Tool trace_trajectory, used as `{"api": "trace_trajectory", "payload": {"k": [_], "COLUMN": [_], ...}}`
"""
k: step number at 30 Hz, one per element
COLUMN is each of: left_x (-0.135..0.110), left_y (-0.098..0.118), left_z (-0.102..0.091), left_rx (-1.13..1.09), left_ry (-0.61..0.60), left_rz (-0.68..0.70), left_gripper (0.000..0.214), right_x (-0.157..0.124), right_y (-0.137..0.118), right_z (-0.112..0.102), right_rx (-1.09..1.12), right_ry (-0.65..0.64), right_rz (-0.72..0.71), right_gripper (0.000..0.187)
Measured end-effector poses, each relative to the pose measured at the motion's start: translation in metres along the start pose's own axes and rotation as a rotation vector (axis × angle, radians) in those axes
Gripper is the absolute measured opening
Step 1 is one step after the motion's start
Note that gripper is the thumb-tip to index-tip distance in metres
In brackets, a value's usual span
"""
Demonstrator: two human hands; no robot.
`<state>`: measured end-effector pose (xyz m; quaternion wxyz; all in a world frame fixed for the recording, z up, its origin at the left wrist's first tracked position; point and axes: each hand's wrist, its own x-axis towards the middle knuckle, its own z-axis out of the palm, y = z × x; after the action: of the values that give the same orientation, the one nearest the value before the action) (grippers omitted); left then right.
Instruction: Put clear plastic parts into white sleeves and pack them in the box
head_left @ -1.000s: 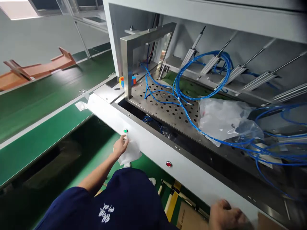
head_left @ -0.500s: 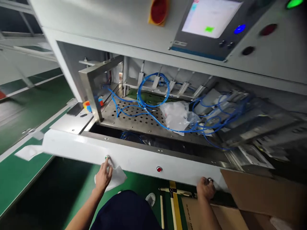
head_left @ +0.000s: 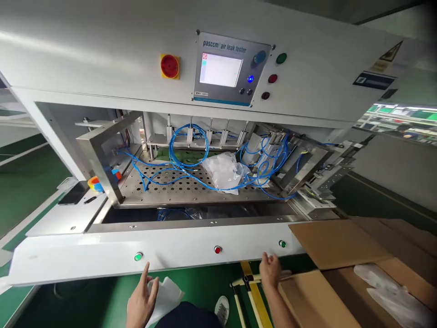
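Observation:
I stand before a white air leak tester whose front panel [head_left: 102, 259] carries a left green button [head_left: 138, 257], a red button [head_left: 217, 249] and a right green button [head_left: 282, 244]. My left hand [head_left: 141, 300] is just below the left green button, index finger raised, the other fingers pinching a white cloth [head_left: 165, 296]. Below the right green button hovers my right hand [head_left: 270, 269], fingers loosely apart and holding nothing. Inside the tester, blue hoses [head_left: 186, 155] and a clear plastic bag [head_left: 223, 171] lie on a perforated steel plate [head_left: 170, 191].
Above are a touch screen [head_left: 220, 70] and a red emergency switch [head_left: 170, 66]. An open cardboard box [head_left: 344, 273] with plastic bags stands at the right. Rolls of tape [head_left: 97, 182] sit on the left ledge. My shoe [head_left: 221, 307] is on the green floor.
Both hands have come off the two green buttons and dropped slightly below the panel. My head has tilted up, bringing the screen and switches fully into view.

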<state>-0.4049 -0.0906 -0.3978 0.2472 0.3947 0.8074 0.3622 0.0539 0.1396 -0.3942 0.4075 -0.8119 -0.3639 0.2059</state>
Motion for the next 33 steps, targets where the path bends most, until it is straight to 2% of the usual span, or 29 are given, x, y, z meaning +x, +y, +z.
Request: {"api": "trace_trajectory", "payload": {"k": [1,2,3,5,6,8,10,11,13,17,22,24,26,29,33], "left_x": [-0.003,-0.005,-0.007,-0.010,-0.011,-0.012,-0.009,-0.007,-0.004,-0.003,0.008,0.011,0.011,0.010,0.009], "left_y": [0.005,0.012,0.021,0.041,0.051,0.068,0.079,0.084,0.092,0.113,0.123,0.121,0.119,0.118,0.119], "left_z": [0.001,0.001,0.002,0.003,0.004,0.004,0.002,0.001,-0.005,-0.021,-0.039,-0.042,-0.044,-0.047,-0.059], "left_rx": [-0.026,-0.054,-0.085,-0.152,-0.183,-0.238,-0.289,-0.309,-0.331,-0.405,-0.539,-0.570,-0.625,-0.703,-0.687], "left_ry": [-0.009,-0.011,-0.009,-0.036,-0.073,-0.175,-0.261,-0.279,-0.286,-0.299,-0.450,-0.477,-0.472,-0.402,-0.174], "left_rz": [-0.003,-0.004,0.001,0.033,0.060,0.124,0.171,0.178,0.168,0.141,0.111,0.082,0.049,0.026,0.032], "left_gripper": [0.085,0.085,0.083,0.081,0.081,0.082,0.081,0.080,0.078,0.078,0.082,0.085,0.080,0.062,0.055], "right_x": [-0.028,-0.059,-0.091,-0.153,-0.179,-0.215,-0.233,-0.236,-0.237,-0.220,-0.181,-0.169,-0.161,-0.154,-0.155], "right_y": [-0.004,-0.010,-0.019,-0.043,-0.057,-0.085,-0.106,-0.113,-0.119,-0.125,-0.150,-0.162,-0.173,-0.184,-0.190], "right_z": [0.008,0.017,0.024,0.034,0.038,0.041,0.042,0.042,0.042,0.036,0.040,0.041,0.042,0.045,0.055], "right_rx": [0.082,0.175,0.246,0.337,0.354,0.278,0.176,0.127,0.045,0.067,0.241,0.269,0.270,0.216,0.183], "right_ry": [-0.015,-0.114,-0.266,-0.721,-0.905,-1.190,-1.358,-1.403,-1.416,-1.301,-1.276,-1.281,-1.279,-1.303,-1.444], "right_rz": [-0.082,-0.149,-0.187,-0.325,-0.417,-0.614,-0.717,-0.732,-0.714,-0.631,-0.551,-0.543,-0.555,-0.591,-0.599], "right_gripper": [0.083,0.082,0.079,0.070,0.065,0.067,0.075,0.078,0.071,0.028,0.051,0.055,0.056,0.061,0.072]}}
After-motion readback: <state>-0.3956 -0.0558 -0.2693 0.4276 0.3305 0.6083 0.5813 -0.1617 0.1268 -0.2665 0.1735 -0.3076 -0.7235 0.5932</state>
